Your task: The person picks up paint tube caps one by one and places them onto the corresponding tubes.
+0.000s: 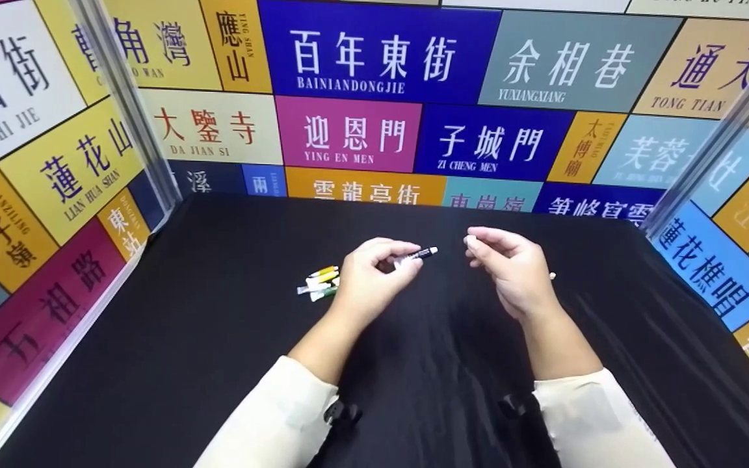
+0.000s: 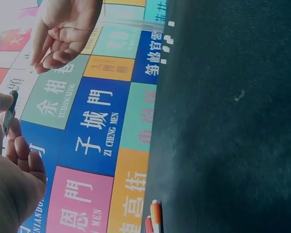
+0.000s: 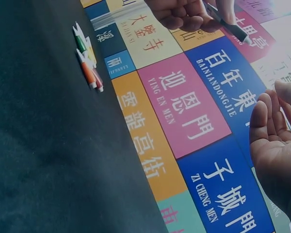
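A black marker (image 1: 421,254) with a white tip was held above the middle of a black tablecloth (image 1: 218,338), its tip pointing right. The left hand (image 1: 374,276) pinched it between curled fingers and thumb. Just to its right, apart from the marker, the right hand (image 1: 511,270) hovered with fingers loosely bent and gripping nothing. A small white object (image 1: 552,276) peeked from behind that hand; what it was could not be told. Left of the left hand, a little cluster of coloured markers (image 1: 318,283) lay on the cloth, yellow, green and orange among them. Walls of colourful street-name signs (image 1: 361,130) enclosed the table at the far side, left and right.
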Motion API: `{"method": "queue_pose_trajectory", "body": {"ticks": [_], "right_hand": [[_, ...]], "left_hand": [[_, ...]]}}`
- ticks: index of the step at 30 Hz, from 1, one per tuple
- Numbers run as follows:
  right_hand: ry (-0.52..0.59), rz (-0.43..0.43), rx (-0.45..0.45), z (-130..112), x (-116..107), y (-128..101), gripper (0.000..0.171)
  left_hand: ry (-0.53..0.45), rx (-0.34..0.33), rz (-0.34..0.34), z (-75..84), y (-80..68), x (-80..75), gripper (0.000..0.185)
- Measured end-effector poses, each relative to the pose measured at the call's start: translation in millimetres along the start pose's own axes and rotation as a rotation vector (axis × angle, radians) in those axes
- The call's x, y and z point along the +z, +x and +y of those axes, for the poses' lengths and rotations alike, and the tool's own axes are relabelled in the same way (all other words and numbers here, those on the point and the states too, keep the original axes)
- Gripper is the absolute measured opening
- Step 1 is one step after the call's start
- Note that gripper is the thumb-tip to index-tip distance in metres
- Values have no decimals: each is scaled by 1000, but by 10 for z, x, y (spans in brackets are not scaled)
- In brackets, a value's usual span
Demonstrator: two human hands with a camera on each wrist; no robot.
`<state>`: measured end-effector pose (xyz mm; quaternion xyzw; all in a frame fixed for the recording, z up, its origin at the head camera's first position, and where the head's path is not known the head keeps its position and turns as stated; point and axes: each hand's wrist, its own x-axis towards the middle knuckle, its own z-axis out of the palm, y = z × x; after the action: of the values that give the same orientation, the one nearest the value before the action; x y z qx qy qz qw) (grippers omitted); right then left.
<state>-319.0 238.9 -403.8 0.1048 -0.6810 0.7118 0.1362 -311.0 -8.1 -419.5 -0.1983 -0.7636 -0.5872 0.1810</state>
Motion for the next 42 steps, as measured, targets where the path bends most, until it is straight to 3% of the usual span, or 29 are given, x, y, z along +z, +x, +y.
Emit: {"method": "queue_pose_trajectory", "body": {"ticks": [12,37,42], "right_hand": [[59,-6,5,0,46,-33,24],[-66,-195,1,-151,158,-180,29],[-190,-221,-59,-184,130,-183,25]], "left_hand": [[-42,44,-4,10,13,41,20],[-19,127,-45,133,-31,34,19],[5,138,-62,145,-40,17,19]]}}
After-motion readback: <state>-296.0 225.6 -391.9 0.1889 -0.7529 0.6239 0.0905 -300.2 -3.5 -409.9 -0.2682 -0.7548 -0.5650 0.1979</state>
